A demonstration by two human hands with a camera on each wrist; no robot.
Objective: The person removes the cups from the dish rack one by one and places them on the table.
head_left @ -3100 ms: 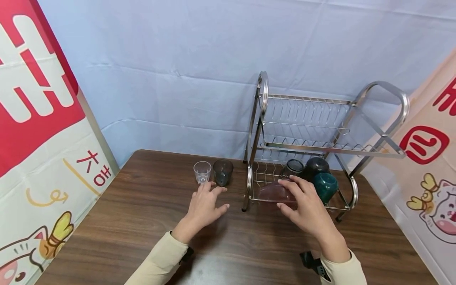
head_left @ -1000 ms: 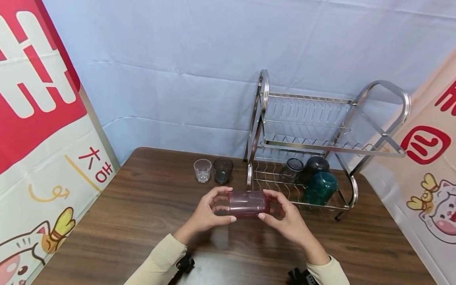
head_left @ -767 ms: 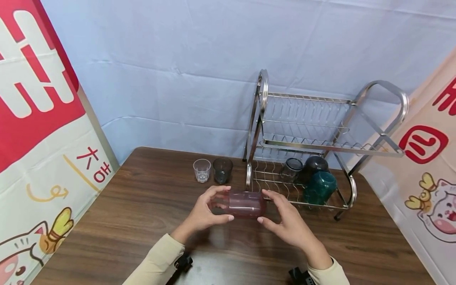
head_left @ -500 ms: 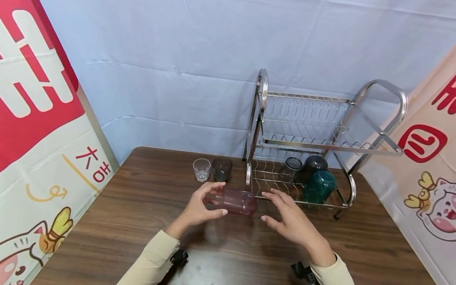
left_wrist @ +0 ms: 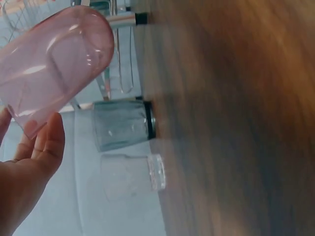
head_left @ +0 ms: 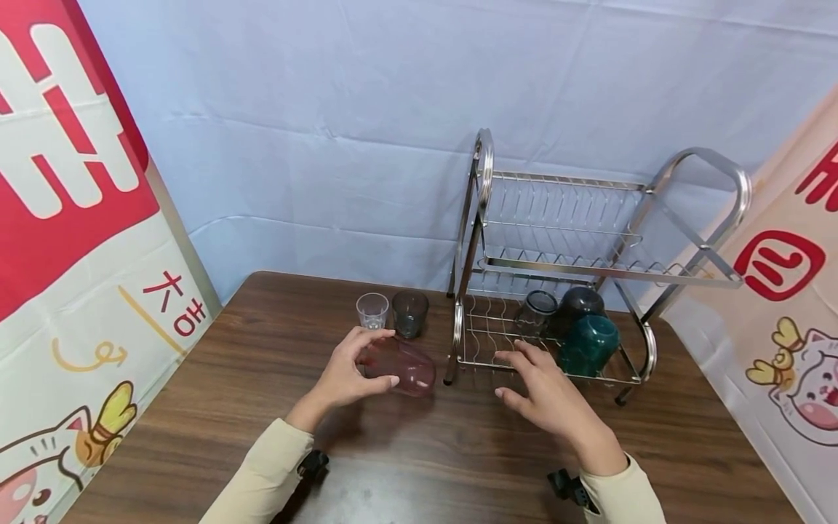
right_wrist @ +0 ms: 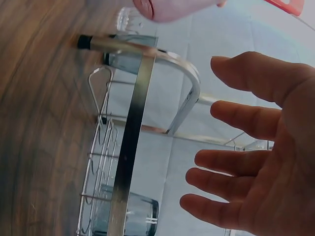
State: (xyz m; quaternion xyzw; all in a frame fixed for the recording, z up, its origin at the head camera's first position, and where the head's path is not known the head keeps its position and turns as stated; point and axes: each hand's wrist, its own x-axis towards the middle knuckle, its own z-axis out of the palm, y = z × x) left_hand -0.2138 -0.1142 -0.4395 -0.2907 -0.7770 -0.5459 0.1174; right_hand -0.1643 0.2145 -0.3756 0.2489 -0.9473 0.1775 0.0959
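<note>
My left hand [head_left: 343, 375] holds a translucent pink glass [head_left: 414, 371] near its rim, fingers on one side and thumb on the other. The glass lies nearly sideways above the table, its rounded base pointing right; in the left wrist view the pink glass [left_wrist: 59, 59] hangs clear of the wood. Just behind it stand a small clear glass [head_left: 372, 307] and a dark grey glass [head_left: 410, 314], side by side. My right hand [head_left: 550, 393] hovers before the rack's lower shelf with fingers spread; the right wrist view shows nothing in that hand [left_wrist: 29, 182].
A two-tier metal dish rack [head_left: 592, 270] stands at the back right. Its lower shelf bears a grey glass [head_left: 537, 313], a black rounded vessel [head_left: 579, 304] and a teal glass [head_left: 589, 346], close together. A pale blue cloth [head_left: 327, 182] hangs behind the wooden table [head_left: 262, 349].
The pink glass came from the rack's lower shelf in my right hand and passed to my left. My right hand let go and moved right; my left carried the glass left.
</note>
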